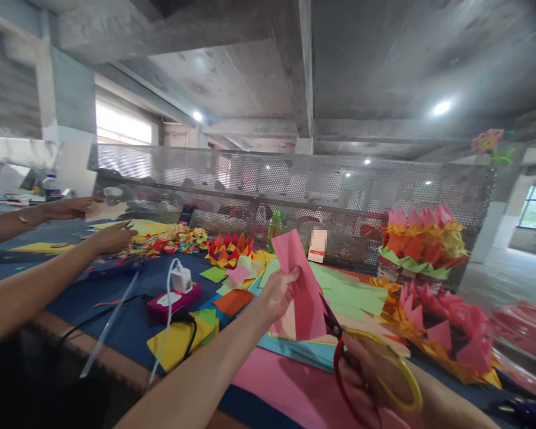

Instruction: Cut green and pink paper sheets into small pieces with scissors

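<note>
My left hand [280, 293] pinches a pink paper strip [297, 286] upright between thumb and fingers, above the stacked paper. Wrapped round the handles of large scissors [335, 328], one red and one yellow, is my right hand [361, 372]. The scissor blades point up and left and meet the strip's right edge; how far they reach into it cannot be made out. Under both hands lie sheets of light green paper [357, 287], blue paper [295, 351] and pink paper [272, 381].
At the left, another person's hands [111, 238] work over the table. A purple power strip [174, 301] with a white charger and cables sits left of centre. Folded-paper rings [446, 328] stand at the right, a green bottle [275, 229] behind. A perforated metal screen [339, 185] borders the back.
</note>
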`<state>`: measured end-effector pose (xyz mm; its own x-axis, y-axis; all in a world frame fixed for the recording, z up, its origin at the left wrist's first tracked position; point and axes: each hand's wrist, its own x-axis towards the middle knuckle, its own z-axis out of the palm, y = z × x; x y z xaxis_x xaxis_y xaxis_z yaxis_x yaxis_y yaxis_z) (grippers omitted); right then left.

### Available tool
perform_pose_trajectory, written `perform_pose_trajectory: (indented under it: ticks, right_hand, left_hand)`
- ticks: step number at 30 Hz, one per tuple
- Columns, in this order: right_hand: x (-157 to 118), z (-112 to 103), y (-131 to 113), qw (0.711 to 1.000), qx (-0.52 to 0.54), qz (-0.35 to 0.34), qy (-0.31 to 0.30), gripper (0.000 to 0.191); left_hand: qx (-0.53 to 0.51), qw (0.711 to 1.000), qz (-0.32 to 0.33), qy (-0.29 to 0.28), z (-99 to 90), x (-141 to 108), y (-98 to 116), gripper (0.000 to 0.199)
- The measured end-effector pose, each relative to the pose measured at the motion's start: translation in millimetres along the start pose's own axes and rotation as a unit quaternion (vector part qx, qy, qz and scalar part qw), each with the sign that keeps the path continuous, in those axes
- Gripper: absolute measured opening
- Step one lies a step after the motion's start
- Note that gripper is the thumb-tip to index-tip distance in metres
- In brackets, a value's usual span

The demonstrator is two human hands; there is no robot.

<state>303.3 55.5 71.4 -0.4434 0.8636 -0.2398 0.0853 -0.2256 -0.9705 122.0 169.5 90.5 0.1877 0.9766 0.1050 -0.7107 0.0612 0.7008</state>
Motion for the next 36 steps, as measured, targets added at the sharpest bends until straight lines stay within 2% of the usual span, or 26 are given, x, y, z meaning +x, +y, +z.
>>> perform_pose_trajectory:
  ticks: [2,5,11,16,21,26,31,36]
  right_hand:
    - [2.0,-6.0,-1.9,0.999,0.015,0.008,0.043,0.049]
    - [2.4,-11.1,-6.8,0.995,-0.019,-0.054,0.076,0.045]
    - [8.9,-18.9,-3.5,0.973,-0.165,-0.147,0.066,0.051]
    - [11.7,-24.0,-2.1,0.965,-0.197,-0.159,0.073,0.056]
    - [8.1,-28.7,-0.9,0.953,-0.213,-0.207,0.065,0.044]
    - [8.5,-26.5,-2.6,0.969,-0.144,-0.19,0.058,0.05]
    - [3.2,-18.4,-12.3,0.982,-0.098,-0.154,0.054,0.036]
    - [4.9,-20.8,-13.1,0.988,-0.073,-0.128,0.053,0.04]
  left_hand:
    - [-0.001,1.0,-0.002,-0.001,0.2,-0.2,2.0,0.007]
    - [-0.002,1.0,0.001,0.001,-0.6,0.9,4.2,0.008]
    - [-0.001,1.0,0.01,-0.005,-4.5,4.2,4.0,0.007]
    - [-0.008,0.999,0.035,-0.026,-4.0,3.1,4.9,0.01]
    - [-0.014,0.997,0.06,-0.043,-3.3,2.7,7.2,0.018]
    - [-0.014,0.998,0.041,-0.044,-2.6,0.7,7.0,0.019]
    - [-0.008,0.999,0.005,-0.046,-1.2,-1.0,2.8,0.016]
    - [-0.001,0.999,0.0,-0.035,-1.4,0.0,2.4,0.02]
